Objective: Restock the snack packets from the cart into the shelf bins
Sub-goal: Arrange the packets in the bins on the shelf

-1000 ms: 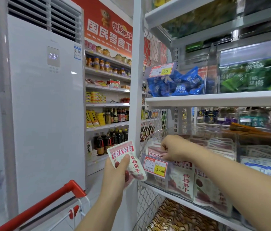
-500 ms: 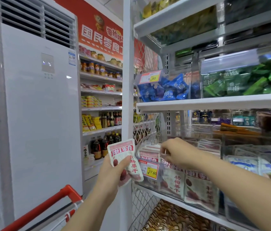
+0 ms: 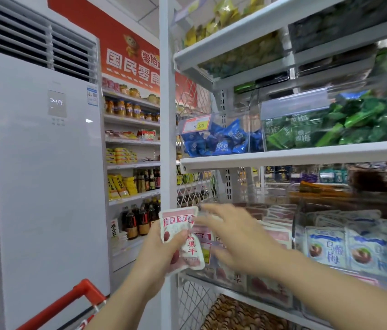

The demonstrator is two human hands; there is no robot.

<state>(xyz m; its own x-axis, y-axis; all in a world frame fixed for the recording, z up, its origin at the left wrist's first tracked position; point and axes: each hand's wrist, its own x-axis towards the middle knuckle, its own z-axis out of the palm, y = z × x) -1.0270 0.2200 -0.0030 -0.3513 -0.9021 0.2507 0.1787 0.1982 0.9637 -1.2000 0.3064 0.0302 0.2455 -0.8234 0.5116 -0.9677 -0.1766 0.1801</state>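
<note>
At 9 o'clock a tall white air conditioner (image 3: 45,186) fills the side of the aisle. The shelf rack (image 3: 294,158) takes the whole side from 12 to 4 o'clock, and its boards carry clear bins.

On the lower board, at 3 to 4 o'clock, the bin (image 3: 268,288) already holds many red-and-white packets standing in rows. Only the red handle of the cart (image 3: 68,303) shows, at 7 o'clock.

Your right hand (image 3: 237,239) is released, with the fingers spread and blurred, and it holds nothing. Its fingertips come very near the top edge of the packet (image 3: 183,236), but you cannot tell whether they touch it.

Your left hand (image 3: 161,248) grasps this packet from behind, with the thumb across the front. The packet stands almost upright in front of the white post, with its top leaning a little toward 11 o'clock.

The bin lies at 3 o'clock from the packet, and the right hand is between them, so it is nearer to the bin. I judge that the packet must pass to the right and go in with its long axis upright, like its neighbours.
</note>
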